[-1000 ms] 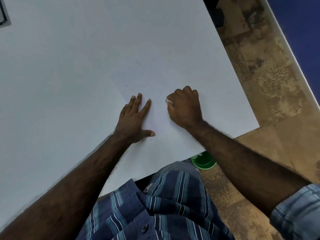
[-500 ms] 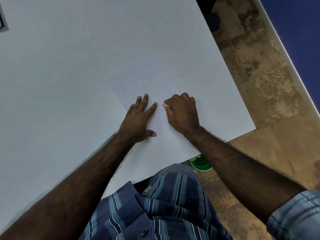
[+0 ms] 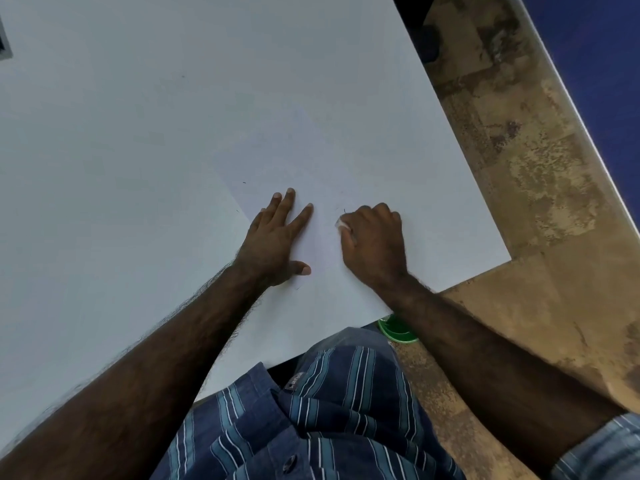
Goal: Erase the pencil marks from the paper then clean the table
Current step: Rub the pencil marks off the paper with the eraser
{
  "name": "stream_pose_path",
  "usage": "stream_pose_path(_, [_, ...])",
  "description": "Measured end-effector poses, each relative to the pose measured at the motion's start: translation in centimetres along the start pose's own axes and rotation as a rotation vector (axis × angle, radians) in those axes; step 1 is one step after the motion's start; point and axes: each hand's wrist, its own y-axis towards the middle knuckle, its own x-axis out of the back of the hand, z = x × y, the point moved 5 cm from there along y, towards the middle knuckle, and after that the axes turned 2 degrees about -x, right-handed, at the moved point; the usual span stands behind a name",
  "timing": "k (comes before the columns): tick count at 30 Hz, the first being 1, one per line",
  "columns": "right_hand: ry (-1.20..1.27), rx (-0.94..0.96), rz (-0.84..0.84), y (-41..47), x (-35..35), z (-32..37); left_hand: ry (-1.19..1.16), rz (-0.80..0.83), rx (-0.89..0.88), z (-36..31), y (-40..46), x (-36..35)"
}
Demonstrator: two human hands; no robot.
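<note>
A white sheet of paper [image 3: 311, 174] lies flat on a pale table [image 3: 121, 168], set at an angle near the table's near right corner, its edges faint against the surface. A small white eraser [image 3: 341, 224] sits on the sheet, pinched at the fingertips of the right hand [image 3: 375, 242], whose fingers are curled into a loose fist with the knuckles turned up; only a sliver of the eraser shows past the fingers. Just beside it to the left, the left hand [image 3: 277, 242] lies palm down on the paper, fingers straight and fanned toward the far side, thumb stretched to the right and pressing the sheet flat. A few tiny dark specks [image 3: 244, 182] dot the paper and the table close to the hands (whether they are pencil traces or eraser crumbs cannot be told). Both bare forearms reach in from the near edge, and a blue striped shirt [image 3: 329, 410] fills the near middle, with a lighter striped sleeve [image 3: 599, 448] at the near right corner. Under the table's near edge, by the right forearm, part of a green round object [image 3: 394, 330] shows on a mottled brown floor [image 3: 536, 202]. A dark blue wall [image 3: 595, 64] runs along the far right, and a dark-framed object [image 3: 5, 46] clips the far left edge.
</note>
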Motion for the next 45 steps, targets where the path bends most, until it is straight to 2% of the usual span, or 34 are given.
stream_pose_path(4, [-0.005,0.335,0.142,-4.0,-1.4,4.6,0.006,0.016,-0.003,-0.1,0.0,0.0])
stream_pose_path(5, [-0.028,0.368,0.154,-4.2,-1.4,4.6,0.005,0.020,-0.004,-0.1,0.0,0.0])
stream_pose_path(7, [-0.065,0.291,0.103,-2.6,-1.0,3.1,0.002,0.015,0.000,-0.1,-0.1,0.1])
stream_pose_path(10, [-0.102,0.064,0.020,0.1,0.1,0.0,0.003,0.011,0.000,0.0,-0.1,-0.1])
stream_pose_path(12, [-0.066,0.025,0.010,0.3,0.3,0.0,0.004,0.010,-0.003,0.0,-0.1,-0.2])
stream_pose_path(17, [-0.034,0.413,0.155,-3.3,-1.1,4.3,0.010,0.011,-0.012,0.2,0.1,-0.3])
stream_pose_path(19, [-0.053,0.405,0.134,-2.4,-1.0,3.6,0.009,0.009,-0.015,0.2,0.1,-0.4])
stream_pose_path(23, [-0.085,0.127,0.039,1.8,-0.2,0.8,-0.001,0.004,-0.018,0.3,0.0,-0.3])
stream_pose_path(25, [-0.047,0.059,0.035,2.3,0.0,0.7,0.000,0.007,-0.019,0.2,0.1,-0.3])
stream_pose_path(27, [-0.017,0.112,0.070,1.0,-0.1,2.0,0.001,0.012,-0.018,0.2,0.1,-0.4])
stream_pose_path(30, [0.010,0.334,0.150,-2.3,-0.6,4.2,0.011,0.018,-0.017,0.3,0.2,-0.5])
stream_pose_path(32, [-0.025,0.395,0.152,-2.5,-0.8,3.9,0.010,0.019,-0.018,0.3,0.2,-0.5])
stream_pose_path(37, [-0.101,0.057,-0.018,2.8,0.4,-0.6,0.000,0.017,-0.024,0.3,0.2,-0.4])
stream_pose_path(39, [-0.069,0.012,-0.030,2.9,0.6,-0.6,0.006,0.022,-0.021,0.3,0.2,-0.5])
stream_pose_path(41, [-0.041,0.084,0.021,1.4,0.2,1.2,0.003,0.022,-0.019,0.4,0.3,-0.6])
stream_pose_path(45, [-0.034,0.365,0.155,-3.0,-0.9,4.6,0.013,0.016,-0.018,0.5,0.3,-0.8])
